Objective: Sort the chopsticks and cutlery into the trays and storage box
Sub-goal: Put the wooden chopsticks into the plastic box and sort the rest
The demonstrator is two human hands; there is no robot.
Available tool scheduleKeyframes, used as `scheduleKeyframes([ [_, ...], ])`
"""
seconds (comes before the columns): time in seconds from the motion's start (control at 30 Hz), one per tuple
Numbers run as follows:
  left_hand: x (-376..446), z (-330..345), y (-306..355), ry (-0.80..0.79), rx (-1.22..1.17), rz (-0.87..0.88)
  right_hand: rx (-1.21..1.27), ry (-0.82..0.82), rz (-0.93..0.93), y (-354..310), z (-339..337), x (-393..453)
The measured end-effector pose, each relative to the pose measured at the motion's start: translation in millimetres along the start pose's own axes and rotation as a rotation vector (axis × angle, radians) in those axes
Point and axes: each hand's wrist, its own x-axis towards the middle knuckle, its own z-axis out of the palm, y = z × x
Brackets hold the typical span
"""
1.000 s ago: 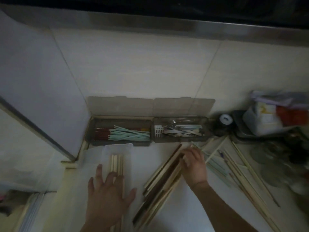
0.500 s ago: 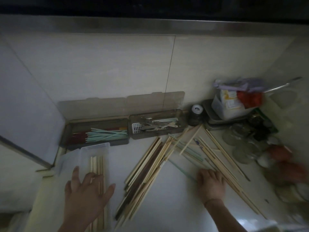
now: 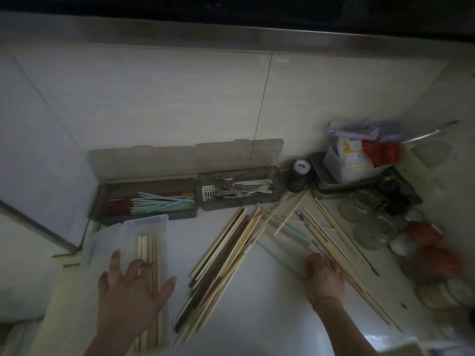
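My left hand (image 3: 129,291) lies flat, fingers spread, on pale wooden chopsticks (image 3: 148,246) inside a clear plastic storage box (image 3: 159,222). My right hand (image 3: 322,277) rests with curled fingers on the near ends of a loose fan of bamboo and green chopsticks (image 3: 331,237) on the counter; whether it grips any I cannot tell. A second heap of bamboo and dark chopsticks (image 3: 226,263) lies between my hands. At the back, a dark tray (image 3: 102,199) holds red and green chopsticks, and a second tray (image 3: 279,186) holds metal cutlery.
Both trays have lids open against the tiled wall. A small dark jar (image 3: 298,176) stands right of the cutlery tray. Packets in a white tub (image 3: 352,160), glass lids (image 3: 370,227) and round red and white items (image 3: 424,235) crowd the right corner.
My right hand moved from the middle heap's far end to the right, down onto the fanned chopsticks. The view swung right. My left hand stayed on the box.
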Motion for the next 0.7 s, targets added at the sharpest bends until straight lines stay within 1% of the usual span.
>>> scheduleKeyframes([
  [0.13,0,0,-1,0.001,-0.021,-0.002,0.264,-0.039,0.007,4,-5,-15],
  [0.2,0,-1,0,0.001,-0.029,0.002,0.373,0.023,0.050,-3,-7,-17],
  [0.23,0,-2,1,-0.002,-0.028,0.004,0.405,0.073,0.034,-10,-7,-17],
  [0.3,0,-4,1,-0.014,-0.022,0.000,0.418,0.150,-0.056,-34,-6,-12],
  [0.37,1,-4,0,-0.023,-0.026,-0.007,0.459,0.188,-0.146,-69,-10,-6],
  [0.4,2,-4,0,-0.026,-0.034,-0.010,0.483,0.185,-0.196,-91,-12,-3],
  [0.47,2,-4,-1,-0.035,-0.047,-0.014,0.508,0.128,-0.292,-134,-16,1],
  [0.57,3,-5,0,-0.048,-0.056,-0.010,0.429,0.083,-0.483,-201,-14,17],
  [0.67,5,-7,0,-0.062,-0.074,-0.023,0.348,0.141,-0.714,-265,-3,31],
  [0.7,5,-7,0,-0.065,-0.079,-0.027,0.305,0.155,-0.745,-282,3,36],
])
